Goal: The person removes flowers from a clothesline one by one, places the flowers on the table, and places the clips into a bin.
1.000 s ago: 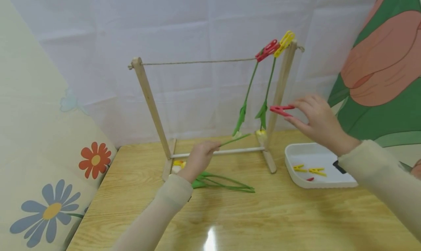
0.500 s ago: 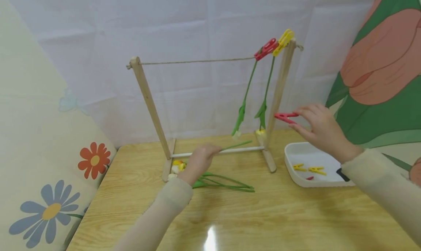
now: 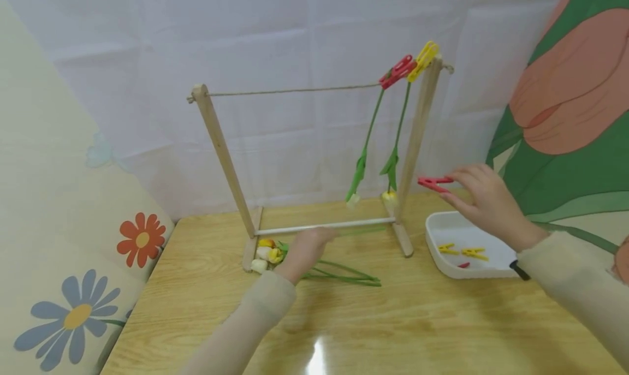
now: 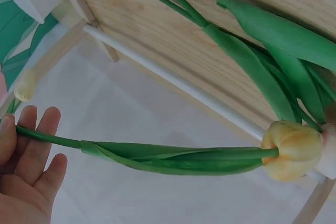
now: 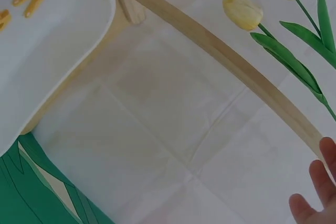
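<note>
My left hand point(image 3: 307, 252) pinches an artificial yellow tulip by its green stem; in the left wrist view the tulip point(image 4: 173, 161) stretches out sideways, its bloom away from the fingers. At the right, my right hand point(image 3: 486, 200) pinches a red clothespin point(image 3: 433, 184) between thumb and fingers, in the air near the right post. That clothespin is out of sight in the right wrist view. Two tulips hang bloom down from a rope point(image 3: 295, 90), one under a red clothespin point(image 3: 397, 72), the other under a yellow clothespin point(image 3: 423, 61). Several loose tulips point(image 3: 269, 255) lie below my left hand.
The rope runs between two wooden posts point(image 3: 218, 140) of a stand, with a white bar point(image 3: 344, 225) low down. A white tray point(image 3: 433, 233) at the right holds yellow clothespins point(image 3: 474, 253) and a red piece. A white cloth point(image 3: 295, 162) hangs behind.
My right hand has lowered and shifted slightly right with the red clothespin. My left hand has moved slightly right, and the tulip stem in it has dropped lower.
</note>
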Motion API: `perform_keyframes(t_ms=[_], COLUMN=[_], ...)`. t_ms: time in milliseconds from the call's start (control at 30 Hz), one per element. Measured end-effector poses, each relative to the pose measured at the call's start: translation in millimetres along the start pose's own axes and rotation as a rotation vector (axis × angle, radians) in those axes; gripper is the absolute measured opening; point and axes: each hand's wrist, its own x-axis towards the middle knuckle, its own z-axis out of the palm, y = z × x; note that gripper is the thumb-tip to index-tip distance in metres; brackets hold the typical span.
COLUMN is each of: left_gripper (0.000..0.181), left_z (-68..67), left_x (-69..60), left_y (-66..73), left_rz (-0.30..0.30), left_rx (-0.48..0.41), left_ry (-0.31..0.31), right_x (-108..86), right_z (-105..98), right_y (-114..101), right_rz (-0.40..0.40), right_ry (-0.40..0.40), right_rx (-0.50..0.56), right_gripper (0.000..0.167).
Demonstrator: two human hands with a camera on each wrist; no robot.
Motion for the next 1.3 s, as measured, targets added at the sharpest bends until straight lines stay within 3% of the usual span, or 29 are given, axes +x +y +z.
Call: perform_keyframes(t_ms=[367,733,833,1067,1300], left_gripper=[0.029,0.039,0.041,0.045,0.042], left_z=[4.7,10.9,12.8,16.3,18.4], left_x=[-5.2,-4.0,-4.0,-4.2,-8.4], left_y=[4.0,6.6,6.6,6.7,6.1], left_rz=[-0.004,0.003,0.014,0.057,0.055], left_rx=[0.021,0.205,0.213,0.239,0.309], left_ry=[-0.016,-0.095,-0.099,-0.127,-0.234], right_x=[-11.2,-21.4,-25.9,-36.0,-47.2], right_z=[7,13,13,9,12], right_y=[4,10,12,13,18], right_rz=[0.026,0.021,0.049,0.166,0.251], right_ry=[-0.011,-0.012,-0.036,-0.143,-0.204], right_rx=[0.006,0.022,0.027,0.003,0.013], right_gripper=[0.080,0.075,0.068,0.035,0.032])
